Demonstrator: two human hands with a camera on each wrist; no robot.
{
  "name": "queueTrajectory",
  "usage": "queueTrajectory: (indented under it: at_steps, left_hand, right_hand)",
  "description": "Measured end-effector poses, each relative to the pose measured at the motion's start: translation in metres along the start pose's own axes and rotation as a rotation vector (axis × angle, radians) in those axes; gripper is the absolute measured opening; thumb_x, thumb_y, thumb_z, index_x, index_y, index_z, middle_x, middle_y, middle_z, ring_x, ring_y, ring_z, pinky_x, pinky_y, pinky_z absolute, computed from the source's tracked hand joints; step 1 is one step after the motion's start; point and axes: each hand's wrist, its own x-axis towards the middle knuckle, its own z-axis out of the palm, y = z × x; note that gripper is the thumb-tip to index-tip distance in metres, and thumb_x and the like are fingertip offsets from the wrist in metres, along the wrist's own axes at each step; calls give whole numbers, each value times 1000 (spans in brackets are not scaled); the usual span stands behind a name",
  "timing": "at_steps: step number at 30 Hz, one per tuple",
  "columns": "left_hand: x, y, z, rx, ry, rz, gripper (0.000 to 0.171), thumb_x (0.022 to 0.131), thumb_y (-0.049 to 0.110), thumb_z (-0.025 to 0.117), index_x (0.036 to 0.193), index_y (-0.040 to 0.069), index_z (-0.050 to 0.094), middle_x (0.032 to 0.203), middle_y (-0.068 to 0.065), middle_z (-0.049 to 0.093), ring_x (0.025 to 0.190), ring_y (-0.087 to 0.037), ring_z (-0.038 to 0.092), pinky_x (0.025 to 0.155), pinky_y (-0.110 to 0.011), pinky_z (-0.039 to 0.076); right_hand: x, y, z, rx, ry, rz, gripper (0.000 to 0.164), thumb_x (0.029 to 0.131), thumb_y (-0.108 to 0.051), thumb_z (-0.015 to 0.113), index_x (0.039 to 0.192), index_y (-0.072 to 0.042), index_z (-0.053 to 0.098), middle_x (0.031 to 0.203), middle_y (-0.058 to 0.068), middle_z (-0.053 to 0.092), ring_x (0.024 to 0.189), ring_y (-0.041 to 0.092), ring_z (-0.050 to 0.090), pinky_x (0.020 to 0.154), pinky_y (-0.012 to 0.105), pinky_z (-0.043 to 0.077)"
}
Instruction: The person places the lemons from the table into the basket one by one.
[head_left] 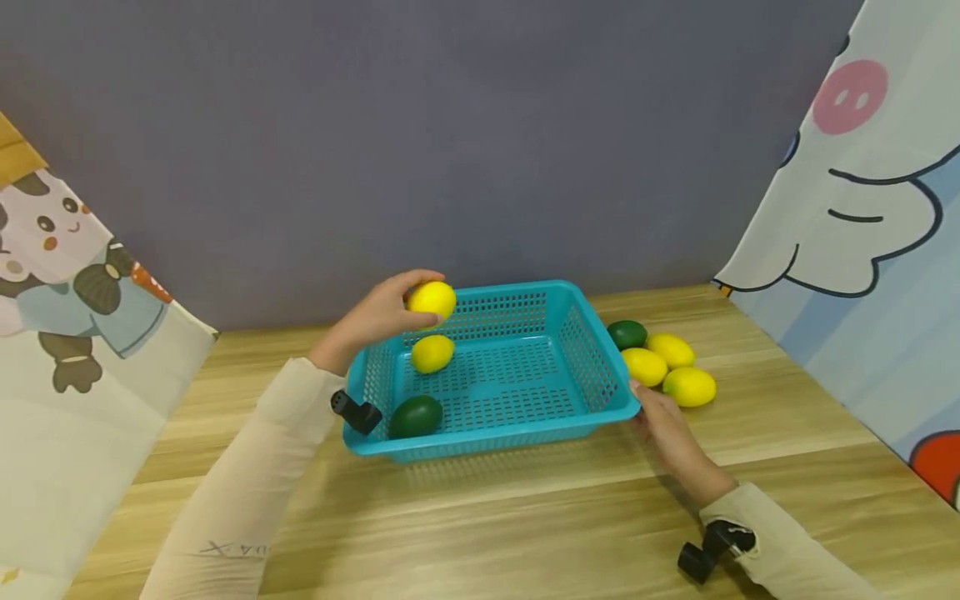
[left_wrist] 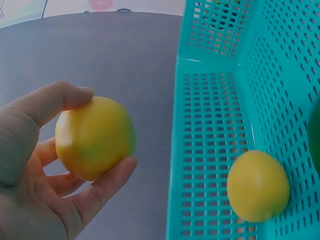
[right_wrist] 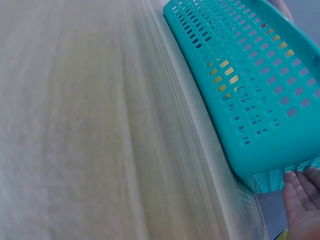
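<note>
In the head view my left hand (head_left: pixel 378 312) holds a yellow lemon (head_left: pixel 432 301) between thumb and fingers, above the far left corner of a turquoise plastic basket (head_left: pixel 491 439). The left wrist view shows the fingers of my left hand (left_wrist: pixel 47 165) curled about this lemon (left_wrist: pixel 95 137), which has a greenish side. Inside the basket, a second lemon (head_left: pixel 432 354) lies at the left, with a dark green avocado-like fruit (head_left: pixel 416 417) nearer me. My right hand (head_left: pixel 671 433) is at the basket's near right corner, its fairly straight fingers (right_wrist: pixel 297 192) touching the end wall under the rim.
Right of the basket, several lemons (head_left: pixel 690 387) lie grouped on the wooden table (head_left: pixel 510 533) with another dark green fruit (head_left: pixel 627 334). A grey wall (head_left: pixel 480 150) stands behind. Cartoon-printed cloths (head_left: pixel 885 200) hang at both sides.
</note>
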Motion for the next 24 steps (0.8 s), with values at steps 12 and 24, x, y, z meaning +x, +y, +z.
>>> queueTrajectory:
  at_steps: [12,24]
  left_hand:
    - [26,0,18,-22,-35,43,59,84,13,68,138,10,45,131,-10,50,100,-27,54,81,-38,49]
    - [41,0,37,-54,-101,-18,57,86,16,67,138,11,44,130,-10,50,95,-26,54,74,-34,51]
  right_hand:
    - [0,1,-2,12,-10,-19,37,103,-20,38,88,-15,72,89,-7,67,81,3,59,73,20,52]
    - [0,0,1,6,1,-21,38,103,-18,37,88,-13,72,88,-6,67,80,4,59,72,20,52]
